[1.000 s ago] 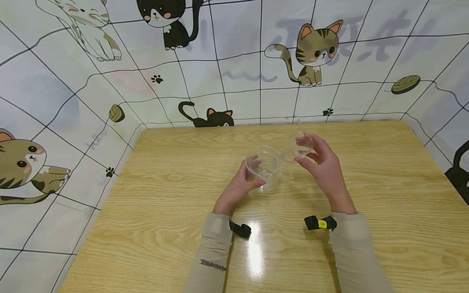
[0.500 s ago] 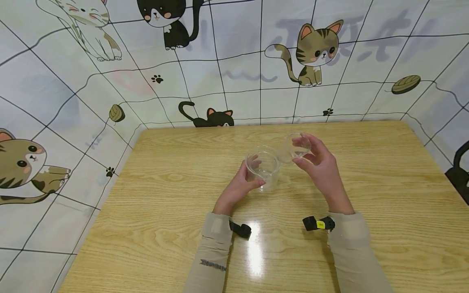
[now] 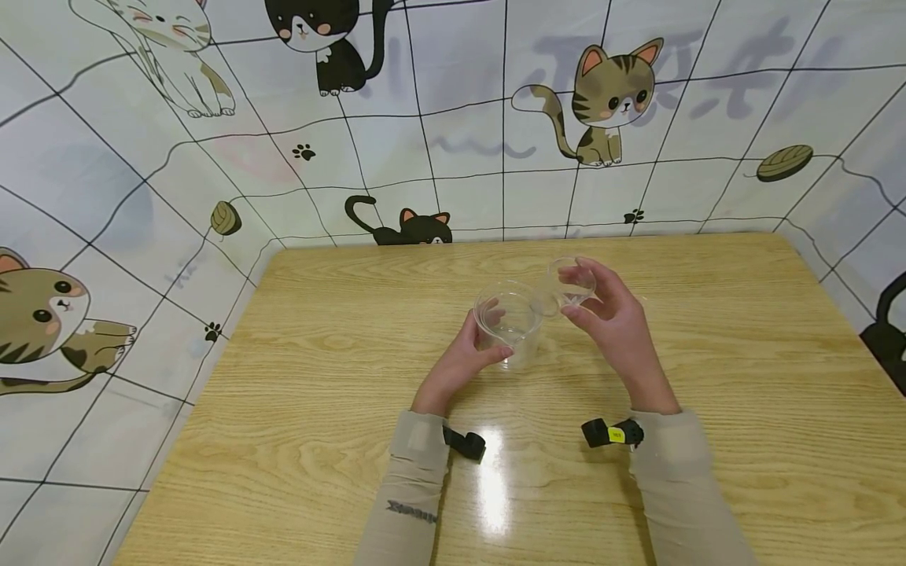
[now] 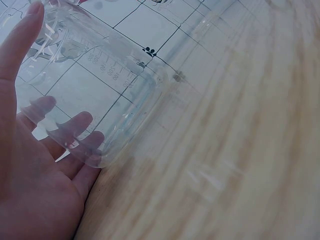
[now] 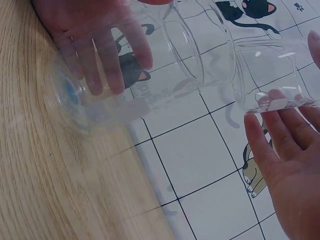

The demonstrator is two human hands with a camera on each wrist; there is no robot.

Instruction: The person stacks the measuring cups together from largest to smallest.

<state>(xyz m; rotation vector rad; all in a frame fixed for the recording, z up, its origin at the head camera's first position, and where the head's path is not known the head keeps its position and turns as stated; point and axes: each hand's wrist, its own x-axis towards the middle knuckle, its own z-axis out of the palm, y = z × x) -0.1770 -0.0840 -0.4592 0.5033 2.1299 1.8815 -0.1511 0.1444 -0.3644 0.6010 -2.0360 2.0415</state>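
A clear graduated beaker (image 3: 522, 350) stands upright on the table, and my left hand (image 3: 460, 362) grips its side with the thumb in front and the fingers behind. Printed measuring marks show on the beaker wall (image 4: 112, 70) in the left wrist view. My right hand (image 3: 623, 330) holds a small clear cup (image 3: 572, 284) between thumb and fingers, tilted leftward at the right side of the beaker's rim. A little clear liquid shows along the lower side of the cup (image 5: 272, 102) in the right wrist view. Whether the beaker holds liquid I cannot tell.
The wooden table (image 3: 318, 377) reaches back to a white wall cloth (image 3: 467, 181) with a grid and cartoon cats. Black straps (image 3: 463, 444) sit at both wrists. A bright reflection lies on the tabletop between the forearms.
My right hand has moved slightly to the left, bringing the tilted cup closer to the beaker's rim. The left hand and beaker have stayed in place.
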